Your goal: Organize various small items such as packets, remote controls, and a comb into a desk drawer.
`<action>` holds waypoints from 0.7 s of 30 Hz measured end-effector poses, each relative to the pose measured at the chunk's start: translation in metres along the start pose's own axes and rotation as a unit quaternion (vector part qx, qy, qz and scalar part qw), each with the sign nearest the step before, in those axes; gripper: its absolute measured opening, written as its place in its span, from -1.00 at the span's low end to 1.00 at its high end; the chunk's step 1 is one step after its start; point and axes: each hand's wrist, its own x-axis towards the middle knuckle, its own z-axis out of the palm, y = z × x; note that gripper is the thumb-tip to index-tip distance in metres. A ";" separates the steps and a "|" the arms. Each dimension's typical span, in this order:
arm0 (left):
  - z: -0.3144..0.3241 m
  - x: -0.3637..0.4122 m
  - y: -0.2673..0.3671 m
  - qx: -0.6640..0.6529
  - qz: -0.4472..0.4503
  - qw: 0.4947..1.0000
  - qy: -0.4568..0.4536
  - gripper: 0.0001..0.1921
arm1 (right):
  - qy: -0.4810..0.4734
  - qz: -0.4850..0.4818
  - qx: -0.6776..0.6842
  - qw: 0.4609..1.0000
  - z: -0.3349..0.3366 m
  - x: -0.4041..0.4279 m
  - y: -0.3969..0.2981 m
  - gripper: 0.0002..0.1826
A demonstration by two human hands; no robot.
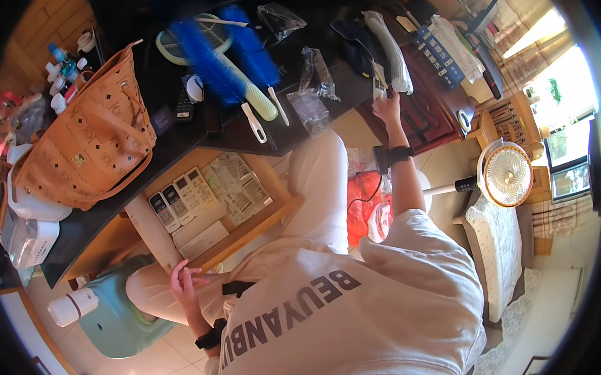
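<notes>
My right hand (388,107) reaches over the dark table (178,142) at the upper right. Its fingers pinch a small pale item (379,83), which may be a packet. Beside it lie a long white wrapped bundle (390,53) and a dark curved object (352,44). My left hand (184,285) is empty, fingers apart, by the near corner of the wooden drawer (157,244). The pulled-out drawer holds several remote controls (176,200) and clear packets (235,190). Blue bristle brushes (254,54) with white handles and a racket-like object (261,101) lie on the table.
An orange-brown handbag (92,141) stands at the left, with bottles (64,77) behind it. Clear plastic wrappers (309,109) lie mid-table. A blue box (438,56) is at the right. A fan (506,173), a red bag (361,200) and a teal stool (115,316) stand around me.
</notes>
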 end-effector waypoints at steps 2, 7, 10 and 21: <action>0.000 -0.004 0.002 0.004 -0.002 1.000 0.021 -0.73 | 0.009 -0.070 -0.100 0.993 0.005 -0.006 -0.024 -0.19; 0.000 -0.002 0.002 -0.003 0.000 1.000 0.019 -0.74 | 0.038 -0.160 -0.301 0.939 0.001 0.016 -0.046 -0.33; -0.003 -0.002 -0.002 -0.001 0.000 1.000 0.021 -0.74 | 0.037 -0.192 -0.302 0.933 -0.004 0.012 -0.047 -0.75; -0.003 -0.003 0.004 0.003 -0.011 1.000 0.011 -0.74 | 0.056 0.119 -0.067 0.989 0.018 0.014 -0.064 -0.46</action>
